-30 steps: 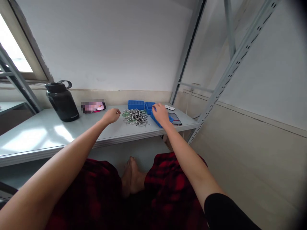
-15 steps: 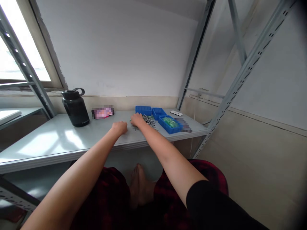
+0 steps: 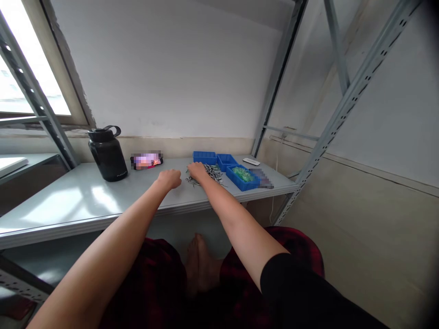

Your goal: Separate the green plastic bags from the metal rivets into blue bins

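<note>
A loose pile of thin silvery metal pieces (image 3: 214,172), like screws or nails, lies on the grey shelf top (image 3: 144,192). My right hand (image 3: 196,169) is at the pile's left side with its fingers curled down and closed; whatever is in them is hidden. Left of the pile, my left hand (image 3: 170,178) is closed in a fist low over the surface, its fingertips turned away from view. Close on the right stands a blue bin (image 3: 243,185) holding clear green bits (image 3: 243,173). Behind the pile are another blue bin (image 3: 226,161) and a long blue bin (image 3: 205,157).
On the left stands a black bottle (image 3: 108,155) with a loop lid. A blurred pink-screened phone-like object (image 3: 147,160) rests by the wall. A small white flat object (image 3: 251,161) lies at the back right. Metal uprights (image 3: 279,77) frame the shelf.
Both hands stay in nearly the same places. My left hand has shifted very slightly left and up, and the view has moved a little.
</note>
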Available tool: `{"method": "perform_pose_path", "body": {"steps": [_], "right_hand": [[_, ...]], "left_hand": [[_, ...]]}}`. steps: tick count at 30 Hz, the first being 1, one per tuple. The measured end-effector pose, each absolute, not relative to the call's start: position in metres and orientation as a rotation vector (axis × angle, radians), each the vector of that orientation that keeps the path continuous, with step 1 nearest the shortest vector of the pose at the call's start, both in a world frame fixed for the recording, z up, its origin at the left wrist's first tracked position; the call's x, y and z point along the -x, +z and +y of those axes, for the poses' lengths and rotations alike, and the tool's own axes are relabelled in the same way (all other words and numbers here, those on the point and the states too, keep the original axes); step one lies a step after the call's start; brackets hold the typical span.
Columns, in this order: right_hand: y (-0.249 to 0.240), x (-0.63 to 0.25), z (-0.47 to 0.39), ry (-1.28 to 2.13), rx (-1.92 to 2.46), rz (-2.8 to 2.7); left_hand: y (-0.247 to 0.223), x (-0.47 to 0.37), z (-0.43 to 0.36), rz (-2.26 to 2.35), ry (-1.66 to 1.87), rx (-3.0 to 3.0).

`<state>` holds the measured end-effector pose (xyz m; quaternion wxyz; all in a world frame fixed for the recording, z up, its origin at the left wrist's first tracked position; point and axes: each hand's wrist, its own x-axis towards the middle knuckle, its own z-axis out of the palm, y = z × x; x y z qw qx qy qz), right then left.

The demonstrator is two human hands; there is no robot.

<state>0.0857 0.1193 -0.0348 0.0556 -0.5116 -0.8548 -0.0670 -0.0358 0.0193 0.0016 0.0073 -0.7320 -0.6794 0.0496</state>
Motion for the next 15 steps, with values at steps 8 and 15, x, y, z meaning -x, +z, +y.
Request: {"method": "perform_pose_path", "body": {"steps": [8,15], "right_hand": [[-0.021,-0.119,0.123,0.102,1.68,-2.178],[-0.011,-0.142,0.136,0.337,1.648,-1.911]], "left_hand": [[0.0,0.032,0.018,-2.055,0.18,2.263],[-0.003,0.027,0.017,-2.009,0.207,2.305]]}}
